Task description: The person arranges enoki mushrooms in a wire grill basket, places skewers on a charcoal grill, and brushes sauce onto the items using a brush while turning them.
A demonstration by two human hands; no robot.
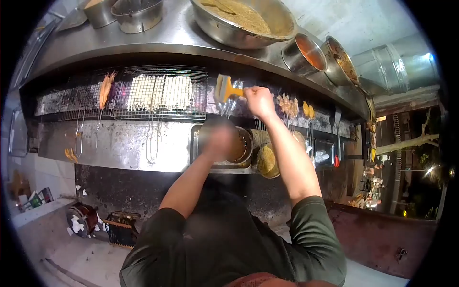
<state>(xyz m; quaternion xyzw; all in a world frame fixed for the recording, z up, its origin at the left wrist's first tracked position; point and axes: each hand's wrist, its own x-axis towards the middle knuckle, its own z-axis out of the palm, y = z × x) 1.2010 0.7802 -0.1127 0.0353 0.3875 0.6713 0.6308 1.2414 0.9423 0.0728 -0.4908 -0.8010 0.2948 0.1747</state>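
Observation:
My right hand [260, 101] is closed around the handle of a wide yellow brush [230, 90], held over the grill with its pale bristle end pointing left. Below the brush lie shiny, silvery pieces [229, 107] that I cannot make out clearly. My left hand [222, 141] is smeared by motion above a metal tray [195, 158], so its fingers do not show. Beside it in the tray stands a round pot of brown sauce [239, 148]. A bowl with a yellowish coating [267, 160] sits just right of the tray.
White strips lie in a wire grill basket [160, 92], left of the brush. Further left is an orange skewer [106, 91]. Meat skewers [288, 106] cook to the right. Behind stand a big basin [244, 21] and a pot of red sauce [311, 51]. Red-handled tongs [337, 160] lie right.

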